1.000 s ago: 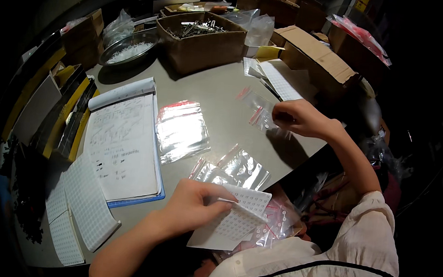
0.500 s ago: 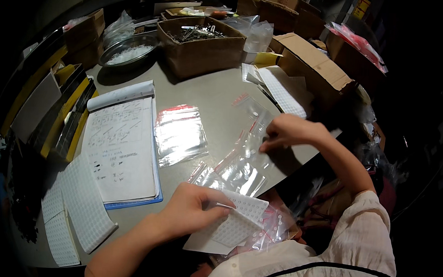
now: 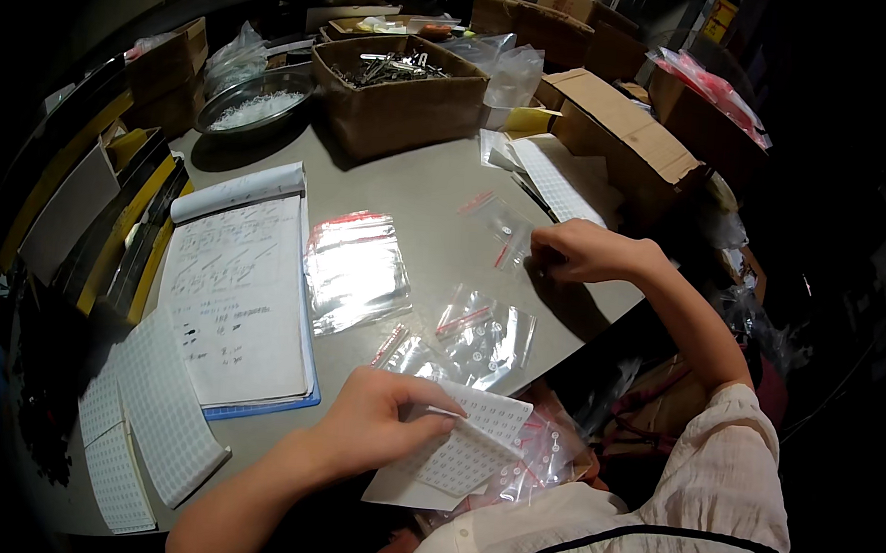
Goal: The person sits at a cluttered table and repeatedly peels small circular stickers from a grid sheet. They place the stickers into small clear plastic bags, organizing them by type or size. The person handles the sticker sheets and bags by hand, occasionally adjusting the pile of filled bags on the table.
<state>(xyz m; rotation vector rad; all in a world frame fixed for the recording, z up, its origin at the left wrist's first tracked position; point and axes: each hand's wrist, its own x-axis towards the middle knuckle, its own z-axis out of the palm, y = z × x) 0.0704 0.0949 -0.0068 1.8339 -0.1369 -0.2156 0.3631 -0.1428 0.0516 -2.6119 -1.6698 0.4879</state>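
My left hand (image 3: 395, 419) is closed on a folded sticker sheet (image 3: 479, 457) covered in rows of small round labels, near the table's front edge. My right hand (image 3: 586, 254) hovers over the table's right side, fingers curled together. Whatever its fingertips pinch, if anything, is hidden behind them. Beside those fingertips lies a clear zip bag (image 3: 496, 222) with a red seal line and a round sticker. Nearer me, more clear zip bags (image 3: 487, 341) with small round stickers lie just beyond the left hand. Other stickered bags (image 3: 551, 452) rest by my lap.
A stack of shiny zip bags (image 3: 360, 277) lies mid-table, right of a clipboard with written pages (image 3: 241, 316). More sticker sheets (image 3: 170, 412) lie front left. Farther back stand a metal bowl of white bits (image 3: 257, 107) and a carton of metal parts (image 3: 397, 104). Cartons (image 3: 621, 121) line the right.
The bag row between my hands has parted, leaving bare table between the nearer bags and those by my right hand. My right hand has shifted slightly; my left keeps hold of the sheet.
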